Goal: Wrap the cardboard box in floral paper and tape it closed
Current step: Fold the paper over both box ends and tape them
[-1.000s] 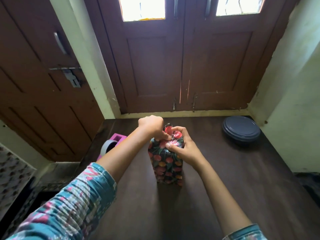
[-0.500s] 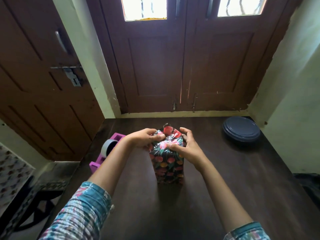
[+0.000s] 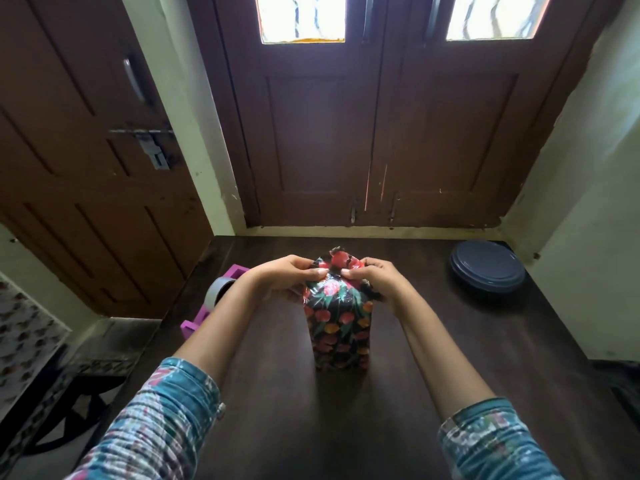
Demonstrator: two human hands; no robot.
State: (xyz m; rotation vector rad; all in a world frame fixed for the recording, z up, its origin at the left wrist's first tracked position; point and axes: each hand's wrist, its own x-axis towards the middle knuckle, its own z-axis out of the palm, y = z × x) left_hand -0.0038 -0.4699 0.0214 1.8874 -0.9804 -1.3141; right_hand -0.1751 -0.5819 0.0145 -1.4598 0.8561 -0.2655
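Now my left hand [image 3: 284,280] and right hand [image 3: 377,280] both pinch the folded floral paper [image 3: 334,268] atop the upright wrapped box [image 3: 341,332].

Dim room; 2 glaring door panes [image 3: 303,17] backlight it; edges warp.

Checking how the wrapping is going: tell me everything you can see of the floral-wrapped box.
The tall rectangular box wrapped in glossy dark paper printed with red and orange flowers and green leaves stands upright near the middle of the dark brown wooden table. Its visible sides are covered; no cardboard shows. At the top the paper is gathered into crumpled, unflattened folds. The left hand and right hand pinch those folds from either side.
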